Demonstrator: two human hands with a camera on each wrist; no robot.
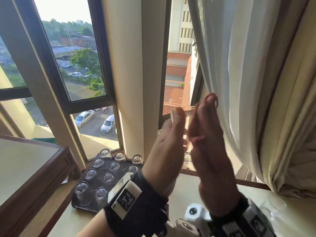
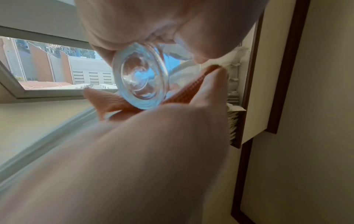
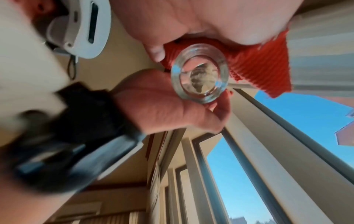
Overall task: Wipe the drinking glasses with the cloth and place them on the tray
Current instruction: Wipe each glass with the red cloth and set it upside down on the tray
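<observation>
Glass [image 1: 187,132] betw. hands, axis upright, base toward wrists.

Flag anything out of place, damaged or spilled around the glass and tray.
Nothing stands out. The glass looks intact between the left hand and the right hand, which presses the red cloth against it. The glasses on the tray stand upside down in rows.
</observation>
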